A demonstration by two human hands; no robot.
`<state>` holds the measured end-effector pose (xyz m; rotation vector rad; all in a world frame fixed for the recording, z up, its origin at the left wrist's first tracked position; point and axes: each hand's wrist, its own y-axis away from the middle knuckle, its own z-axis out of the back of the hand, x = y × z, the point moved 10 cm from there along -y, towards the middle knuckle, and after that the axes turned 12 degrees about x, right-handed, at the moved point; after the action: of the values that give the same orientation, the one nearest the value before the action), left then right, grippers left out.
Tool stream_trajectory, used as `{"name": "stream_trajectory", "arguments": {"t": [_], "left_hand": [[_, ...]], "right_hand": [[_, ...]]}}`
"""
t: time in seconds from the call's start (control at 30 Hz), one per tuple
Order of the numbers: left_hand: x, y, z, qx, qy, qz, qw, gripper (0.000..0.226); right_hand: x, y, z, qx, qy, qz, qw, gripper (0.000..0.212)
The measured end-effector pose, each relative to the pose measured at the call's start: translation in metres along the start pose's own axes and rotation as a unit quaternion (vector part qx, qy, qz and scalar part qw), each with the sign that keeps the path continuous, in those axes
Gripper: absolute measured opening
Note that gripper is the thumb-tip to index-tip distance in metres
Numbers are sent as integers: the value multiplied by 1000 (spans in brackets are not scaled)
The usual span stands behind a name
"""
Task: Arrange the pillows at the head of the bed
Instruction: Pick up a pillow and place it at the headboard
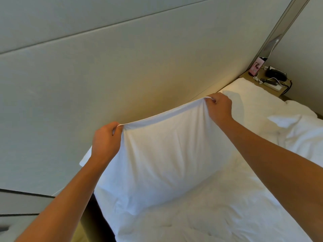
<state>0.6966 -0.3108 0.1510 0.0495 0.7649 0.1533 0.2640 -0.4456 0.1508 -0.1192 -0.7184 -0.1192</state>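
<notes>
Left hand (105, 140) fisted, pinching top-left corner of near pillow (162, 154), forearm reaching up from lower left. Pillow stood on its lower edge on the bed (218, 212), top edge stretched taut, close against the headboard (122, 67). Right hand (219, 107) fisted on top-right corner, arm extended from lower right. Second pillow (253, 98) flat beyond, touching headboard. Rumpled duvet (300, 133) right. Cluttered nightstand (267, 81) far corner.
</notes>
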Motion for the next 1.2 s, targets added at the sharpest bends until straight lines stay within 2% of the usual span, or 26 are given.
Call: {"name": "stream_trajectory", "arguments": {"t": [0.17, 0.4, 0.63, 0.77, 0.93, 1.03, 1.07, 1.1, 1.2], "left_hand": [[20, -3, -16, 26, 6, 14, 1000, 46], [25, -34, -10, 27, 58, 37, 997, 37], [19, -69, 7, 23, 55, 24, 998, 33], [18, -81, 24, -4, 45, 4, 999, 33], [22, -78, -2, 23, 8, 8, 1000, 32], [28, -70, -23, 33, 3, 32, 999, 20], [29, -66, -28, 36, -5, 37, 999, 22], [28, -61, -34, 42, -16, 36, 998, 34], [18, -39, -47, 53, -51, 3, 997, 60]], "right_hand": [[-21, -2, -48, 66, 37, -25, 997, 32], [0, -31, -59, 10, -17, -23, 1000, 29], [35, -80, -58, 11, -14, 2, 1000, 28], [55, -101, -60, 8, -23, 18, 1000, 29], [40, -93, -88, 83, 12, -32, 996, 37], [26, -55, -109, 117, 32, -27, 992, 60], [22, -37, -117, 122, 43, -23, 991, 66], [18, -19, -125, 128, 52, -19, 990, 71], [5, 38, -156, 170, 44, -18, 984, 73]]}}
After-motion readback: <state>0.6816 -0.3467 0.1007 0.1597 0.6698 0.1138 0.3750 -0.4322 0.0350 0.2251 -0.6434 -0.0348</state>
